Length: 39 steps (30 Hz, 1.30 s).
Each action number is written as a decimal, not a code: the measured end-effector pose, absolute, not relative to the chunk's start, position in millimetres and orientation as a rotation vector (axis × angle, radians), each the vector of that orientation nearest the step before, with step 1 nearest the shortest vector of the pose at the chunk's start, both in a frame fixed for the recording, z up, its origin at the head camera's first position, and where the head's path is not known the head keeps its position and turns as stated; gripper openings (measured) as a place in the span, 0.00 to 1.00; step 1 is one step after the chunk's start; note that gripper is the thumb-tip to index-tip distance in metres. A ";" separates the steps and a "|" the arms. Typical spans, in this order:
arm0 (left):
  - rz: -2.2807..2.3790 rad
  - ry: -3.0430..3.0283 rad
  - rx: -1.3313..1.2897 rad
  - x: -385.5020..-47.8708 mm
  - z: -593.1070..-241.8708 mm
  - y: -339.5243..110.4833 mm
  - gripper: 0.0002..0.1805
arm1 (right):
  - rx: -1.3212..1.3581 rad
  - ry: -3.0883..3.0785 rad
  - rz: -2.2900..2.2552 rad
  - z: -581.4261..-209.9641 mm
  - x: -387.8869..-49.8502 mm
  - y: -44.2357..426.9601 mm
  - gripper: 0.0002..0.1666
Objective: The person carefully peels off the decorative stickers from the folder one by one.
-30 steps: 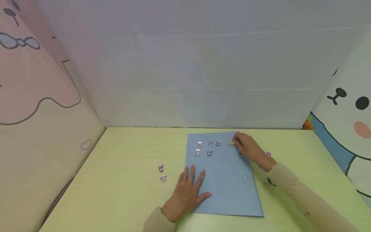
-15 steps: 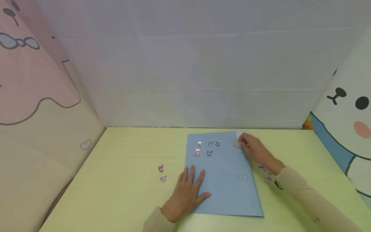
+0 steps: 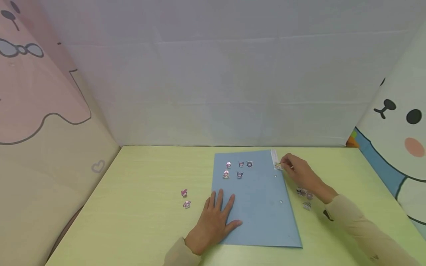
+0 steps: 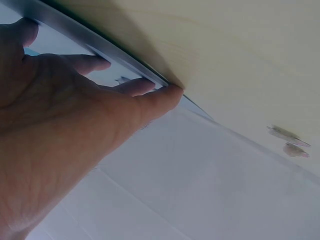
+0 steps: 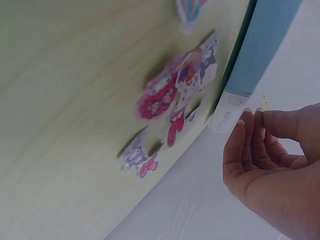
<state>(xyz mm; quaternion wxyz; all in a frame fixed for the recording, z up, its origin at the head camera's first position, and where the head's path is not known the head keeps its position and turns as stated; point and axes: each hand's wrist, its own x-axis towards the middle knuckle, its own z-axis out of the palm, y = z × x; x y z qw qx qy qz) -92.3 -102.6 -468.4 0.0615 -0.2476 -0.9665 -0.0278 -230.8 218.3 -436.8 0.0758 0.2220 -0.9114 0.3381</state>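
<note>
A blue folder (image 3: pixel 256 207) lies on the table, with several small cartoon stickers (image 3: pixel 239 174) on its upper part. My left hand (image 3: pixel 213 223) rests spread on the folder's lower left side; in the left wrist view its fingertips touch the folder's edge. At the upper right edge, my right hand (image 3: pixel 301 175) pinches a small yellowish sticker (image 3: pixel 278 166) between thumb and fingers. That sticker is mostly hidden by the fingertips in the right wrist view. Beside it a white label strip (image 5: pixel 227 115) runs along the folder's spine.
Two loose stickers (image 3: pixel 185 198) lie on the table left of the folder. Several more stickers (image 5: pixel 160 95) lie to its right, partly under my right forearm. Two small shiny dots (image 3: pixel 281 201) sit near the folder's right edge. A white sheet (image 3: pixel 213 92) stands behind the table.
My right hand has moved right with the yellowish sticker, from over the folder to its right edge, uncovering the white label strip. The left hand has stayed put.
</note>
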 end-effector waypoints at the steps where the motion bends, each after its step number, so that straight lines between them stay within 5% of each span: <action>1: -0.090 -2.915 -0.750 -92.5 -469.8 -102.9 0.41 | 0.664 -2.736 1.014 -436.0 -229.8 219.5 0.03; 39: -0.067 -2.993 -0.724 -89.1 -456.8 -100.2 0.41 | 0.541 -2.830 0.903 -439.4 -216.5 272.6 0.04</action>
